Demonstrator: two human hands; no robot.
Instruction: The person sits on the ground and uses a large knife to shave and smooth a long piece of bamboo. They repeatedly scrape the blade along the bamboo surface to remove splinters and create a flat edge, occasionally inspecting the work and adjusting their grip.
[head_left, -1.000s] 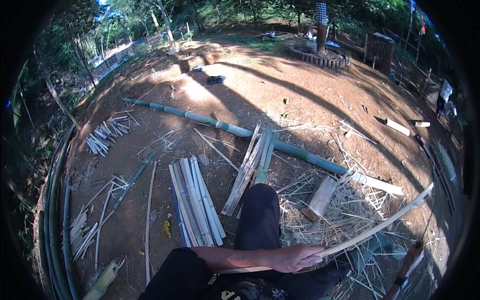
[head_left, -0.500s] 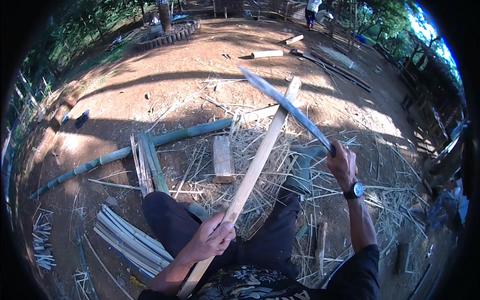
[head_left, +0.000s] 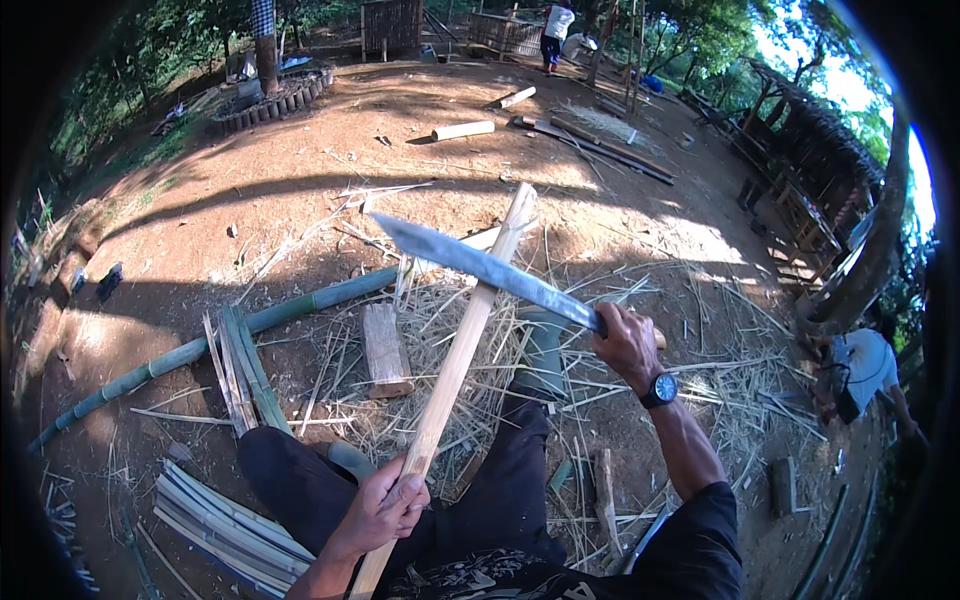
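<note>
My left hand is closed round the lower part of a long pale bamboo slat, which slants up and away between my knees. In my right hand is the handle of a machete. Its broad grey blade points left and crosses the slat a little below the far end; whether it is cutting in cannot be made out. Fibre shavings litter the ground under the slat. A short upright-grained wood block lies to the left of it.
A green bamboo pole runs across the left, with split bamboo pieces leaning over it. Stacked slats lie by my left leg. One person bends at the right; another stands far back. Cut bamboo lengths lie farther off.
My view has swung to the right, bringing the bending person in. The machete has slid or shifted down the slat toward me, and its blade lies flatter across it. Both grips stay the same.
</note>
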